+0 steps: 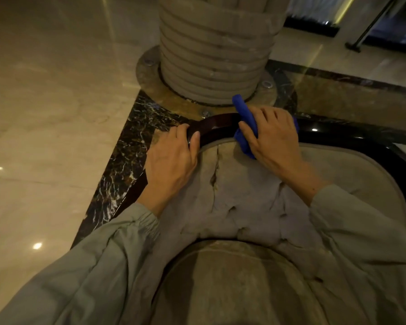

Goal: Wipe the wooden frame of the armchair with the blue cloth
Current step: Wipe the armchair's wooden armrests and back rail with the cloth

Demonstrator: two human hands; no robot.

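Polished cream marble floor (45, 102) fills the left side of your view, with a strip of dark veined marble (127, 156) running diagonally beside it. Just past that strip you have one ribbed stone column (216, 48) standing on a round base plate (148, 73), and three bolt heads show on that plate.

Moving right, your left hand (171, 160) is closed around the dark, glossy wooden frame (217, 127) of the one armchair, thumb lying over the top of the rail and fingers wrapped behind it. Its grey-green sleeve (92, 266) runs down to the lower left corner.

Between your two hands a short bare stretch of the curved top rail shows, and below it sits the beige tufted backrest (232, 198), which has a split seam just under the rail.

Your right hand (274, 137) presses the single blue cloth (244, 111) onto the rail; the hand is clasped over the bunched cloth, thumb on the near side, fingers spread across the top. One end of the cloth pokes up past your fingers towards the column, and the other end hangs below your thumb onto the upholstery.

Further right the frame curves on, black and shiny, around the chair's edge. A dark pole (370, 22) leans across the top right corner.
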